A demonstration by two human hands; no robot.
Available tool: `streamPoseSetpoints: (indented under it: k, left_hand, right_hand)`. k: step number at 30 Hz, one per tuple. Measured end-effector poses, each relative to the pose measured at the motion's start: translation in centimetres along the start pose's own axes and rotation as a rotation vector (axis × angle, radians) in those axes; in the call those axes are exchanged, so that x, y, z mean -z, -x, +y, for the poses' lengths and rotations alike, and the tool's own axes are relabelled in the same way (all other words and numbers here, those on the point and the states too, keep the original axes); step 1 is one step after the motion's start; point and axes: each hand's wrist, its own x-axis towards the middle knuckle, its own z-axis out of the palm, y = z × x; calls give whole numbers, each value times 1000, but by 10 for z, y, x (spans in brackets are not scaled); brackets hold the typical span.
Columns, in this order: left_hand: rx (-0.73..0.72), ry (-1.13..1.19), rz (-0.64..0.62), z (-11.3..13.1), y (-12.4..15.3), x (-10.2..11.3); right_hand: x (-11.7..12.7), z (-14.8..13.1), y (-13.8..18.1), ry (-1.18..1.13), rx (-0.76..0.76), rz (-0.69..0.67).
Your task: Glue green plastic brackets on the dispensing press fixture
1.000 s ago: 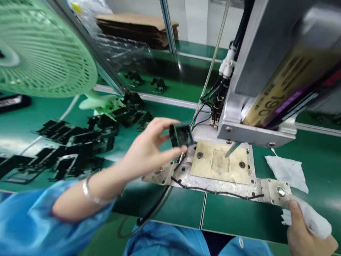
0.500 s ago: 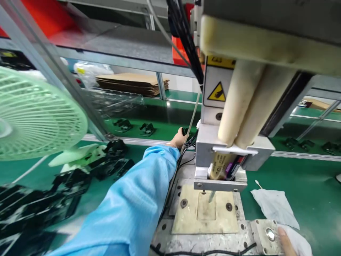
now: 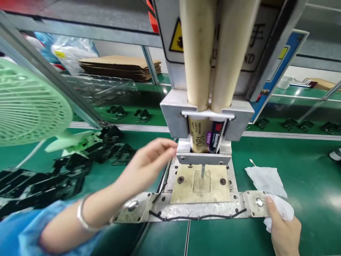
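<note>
My left hand (image 3: 146,165) reaches in from the left. Its thumb and fingertips come together at the left edge of a metal holder (image 3: 204,159); what lies between them is hidden. The holder carries a double adhesive cartridge (image 3: 205,137) below two cream tubes (image 3: 210,53). A thin nozzle (image 3: 203,171) points down over a cream plate (image 3: 181,193) with a shallow square recess. At the lower right my right hand (image 3: 285,227) is closed on a white wipe (image 3: 282,206), its thumb beside the right button block (image 3: 259,202).
Another white wipe (image 3: 266,181) and a cotton swab (image 3: 252,162) lie to the right. A left button block (image 3: 133,206) sits partly under my left arm. Several black plastic parts (image 3: 71,165) and a green fan (image 3: 32,106) stand left. Cardboard sheets (image 3: 117,65) lie behind.
My left hand has come back from behind the machine's left side to the front holder. The view has shifted, and more of my right hand on the white wipe shows.
</note>
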Motion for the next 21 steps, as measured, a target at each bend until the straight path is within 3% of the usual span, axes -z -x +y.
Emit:
streamPoseSetpoints:
  k: [2, 4, 9, 15, 21]
  left_hand:
    - [23, 38, -179, 0, 19, -17]
    - [41, 29, -280, 0, 27, -35]
    - [60, -68, -184, 0, 17, -64]
    - [84, -92, -108, 3, 13, -70]
    - [39, -107, -175, 12, 29, -68]
  right_hand:
    - [-4, 0, 1, -40, 22, -7]
    - [-8, -3, 3, -90, 62, -3]
    - [-14, -17, 10, -251, 159, -34]
    - [-16, -29, 8, -264, 167, -72]
    - [7, 2, -6, -55, 91, 24]
